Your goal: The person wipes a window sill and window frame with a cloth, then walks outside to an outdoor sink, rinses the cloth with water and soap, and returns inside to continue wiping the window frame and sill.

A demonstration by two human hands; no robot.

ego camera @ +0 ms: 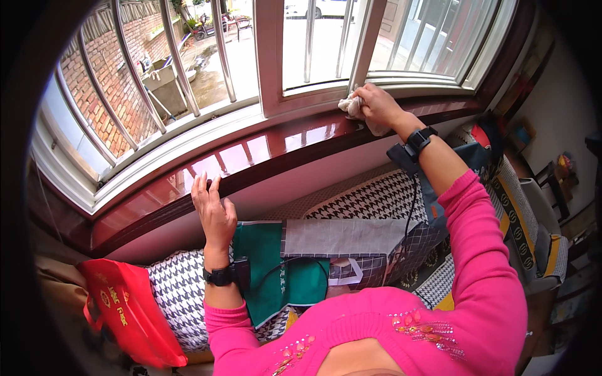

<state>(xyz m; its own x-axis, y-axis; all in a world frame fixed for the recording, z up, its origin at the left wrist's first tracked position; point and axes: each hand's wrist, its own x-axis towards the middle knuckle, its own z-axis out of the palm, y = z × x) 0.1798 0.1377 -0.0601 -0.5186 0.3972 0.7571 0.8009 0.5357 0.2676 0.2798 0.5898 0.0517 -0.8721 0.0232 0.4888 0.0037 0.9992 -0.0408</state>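
Observation:
My right hand is closed around a crumpled pale cloth, at the lower corner of the sliding window frame and over the dark red glossy sill. Part of the cloth hangs below the hand, over the sill's edge. My left hand holds nothing; its spread fingertips rest at the sill's front edge, further left. Each wrist wears a black strap with a small dark device and a cable. The sill shines with reflections of the window bars.
Metal bars stand outside the window. Below the sill, a sofa with houndstooth covers bears a red bag, a green bag and a grey checked bag. More covered seating is at the right.

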